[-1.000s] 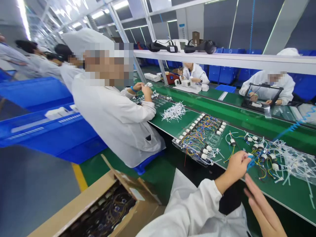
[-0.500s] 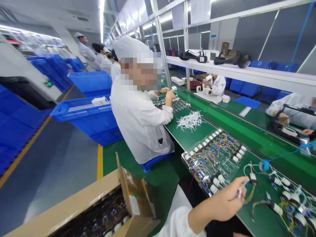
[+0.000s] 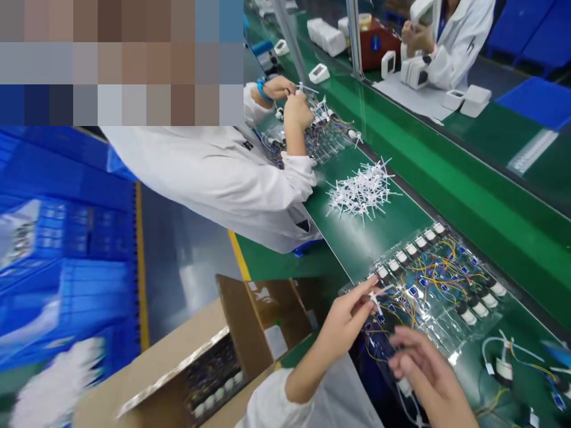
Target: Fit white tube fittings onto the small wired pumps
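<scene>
My left hand (image 3: 345, 318) is closed in a pinch on a small white wired part (image 3: 375, 299) at the near left corner of a clear plastic tray (image 3: 450, 333). The tray holds several white cylindrical parts with yellow and blue wires. My right hand (image 3: 430, 371) hovers just below and right of the left one. Its fingers curl over yellow wires and a white piece (image 3: 404, 387); whether it grips them is unclear. Both hands are over the near edge of the green bench (image 3: 357, 244).
An open cardboard box (image 3: 232, 333) with more wired parts stands at my lower left. A heap of white cable ties (image 3: 362, 191) lies beyond the tray. A co-worker in a white coat (image 3: 214, 172) works to the left; another person (image 3: 450, 35) sits across. Blue crates (image 3: 66, 238) line the aisle.
The view has swung down and closer. My left hand has carried its part from the loose parts on the right to the tray's near corner. My right hand has come up beside it.
</scene>
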A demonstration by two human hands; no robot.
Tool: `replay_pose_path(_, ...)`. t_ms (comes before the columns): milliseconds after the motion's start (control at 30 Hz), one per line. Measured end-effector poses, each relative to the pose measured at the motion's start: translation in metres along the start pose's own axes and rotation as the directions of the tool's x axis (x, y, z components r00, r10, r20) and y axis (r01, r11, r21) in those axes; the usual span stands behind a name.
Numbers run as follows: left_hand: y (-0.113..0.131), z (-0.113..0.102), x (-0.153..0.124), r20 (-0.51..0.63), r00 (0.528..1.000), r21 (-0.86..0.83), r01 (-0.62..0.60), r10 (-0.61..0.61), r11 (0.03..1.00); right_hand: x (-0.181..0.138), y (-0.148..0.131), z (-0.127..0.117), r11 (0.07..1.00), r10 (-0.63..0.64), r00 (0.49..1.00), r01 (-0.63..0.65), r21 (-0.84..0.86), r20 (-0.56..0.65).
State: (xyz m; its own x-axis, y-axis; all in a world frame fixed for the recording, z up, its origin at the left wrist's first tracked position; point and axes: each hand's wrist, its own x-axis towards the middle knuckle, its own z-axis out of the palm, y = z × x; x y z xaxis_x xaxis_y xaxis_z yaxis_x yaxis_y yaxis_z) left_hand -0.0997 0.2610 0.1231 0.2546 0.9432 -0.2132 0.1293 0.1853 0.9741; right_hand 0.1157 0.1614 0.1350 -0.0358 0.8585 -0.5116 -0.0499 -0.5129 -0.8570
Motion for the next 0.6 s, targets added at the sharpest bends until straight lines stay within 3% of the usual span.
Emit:
replay_pose_path(133,0.023,-0.001,-0.020,0.032,0.999,0.144,0.033,-0.038,0.989,0.032,-0.053,0.030,0.985,0.144,0.989,-0.140,0.100,-0.031)
replay_pose_path(333,0.059,-0.008,-0.067,0.086,0.992,0.461,0.038,-0.088,0.887,0.006,-0.075,0.053,0.941,0.338,0.941,-0.338,-0.003,-0.027)
replay_pose_path(467,0.082,-0.014,-0.083,0.124,0.992,0.480,-0.059,-0.002,0.875,0.001,-0.070,0.063,0.962,0.274,0.959,-0.272,-0.037,0.073)
replay_pose_path(600,0.087,-0.021,-0.107,-0.010,0.998,0.491,-0.054,0.068,0.870,0.022,-0.053,0.065,0.986,0.166,0.959,-0.165,-0.027,0.227)
